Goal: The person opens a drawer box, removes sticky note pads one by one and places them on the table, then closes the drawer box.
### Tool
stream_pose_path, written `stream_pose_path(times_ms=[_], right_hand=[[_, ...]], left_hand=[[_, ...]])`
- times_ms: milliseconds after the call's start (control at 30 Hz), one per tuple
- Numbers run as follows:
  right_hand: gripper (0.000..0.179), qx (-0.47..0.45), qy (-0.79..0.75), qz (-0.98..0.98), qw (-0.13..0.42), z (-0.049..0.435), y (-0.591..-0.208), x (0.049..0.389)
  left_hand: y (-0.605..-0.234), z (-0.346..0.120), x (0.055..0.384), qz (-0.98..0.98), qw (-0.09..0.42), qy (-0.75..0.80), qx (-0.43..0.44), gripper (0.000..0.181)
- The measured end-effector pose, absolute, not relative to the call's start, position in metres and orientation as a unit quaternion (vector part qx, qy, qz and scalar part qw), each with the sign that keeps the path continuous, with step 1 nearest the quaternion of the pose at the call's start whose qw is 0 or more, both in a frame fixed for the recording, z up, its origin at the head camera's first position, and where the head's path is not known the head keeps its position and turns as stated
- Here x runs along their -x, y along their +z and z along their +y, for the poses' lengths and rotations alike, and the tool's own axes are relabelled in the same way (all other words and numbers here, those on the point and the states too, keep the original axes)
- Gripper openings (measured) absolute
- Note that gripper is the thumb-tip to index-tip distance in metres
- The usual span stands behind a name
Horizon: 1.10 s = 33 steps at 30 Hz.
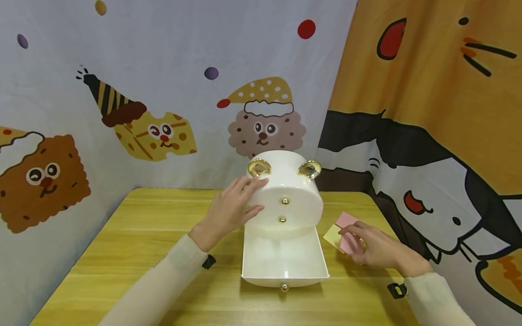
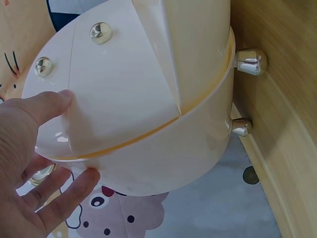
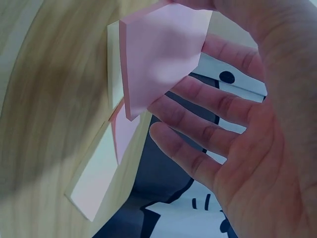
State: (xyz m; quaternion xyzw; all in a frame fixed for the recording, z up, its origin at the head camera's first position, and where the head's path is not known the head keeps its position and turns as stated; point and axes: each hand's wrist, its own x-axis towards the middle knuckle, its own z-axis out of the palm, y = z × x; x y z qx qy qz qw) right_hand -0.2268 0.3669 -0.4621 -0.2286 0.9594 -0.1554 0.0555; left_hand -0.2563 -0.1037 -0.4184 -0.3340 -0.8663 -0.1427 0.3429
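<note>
A white rounded desktop organizer (image 1: 299, 203) with gold ears and gold knobs stands mid-table. Its lower drawer (image 1: 285, 258) is pulled out toward me, with no contents visible in it. My left hand (image 1: 230, 206) rests on the organizer's upper left side, thumb against the front and fingers spread over the side and top edge. To the right of the organizer, my right hand (image 1: 381, 249) pinches a pink sticky note pad (image 3: 166, 57) by its edge. Just behind that pad lie pale yellow pads (image 3: 94, 171) and another pink pad (image 1: 346, 219) on the table.
The wooden table (image 1: 134, 262) extends around the organizer. A cartoon-printed curtain (image 1: 163, 54) hangs behind it, and an orange one (image 1: 440, 90) hangs along the right edge. Short gold feet (image 2: 250, 62) hold the organizer off the tabletop.
</note>
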Motion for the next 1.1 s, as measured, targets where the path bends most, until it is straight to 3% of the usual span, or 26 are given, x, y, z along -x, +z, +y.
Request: stream_pose_path(times_ms=[1100], right_hand=[[0.067,0.196,-0.138,0.969,0.061,0.389,-0.483,0.230]], left_hand=[[-0.420,-0.104,0.257,-0.865,0.347,-0.144,0.332,0.076]])
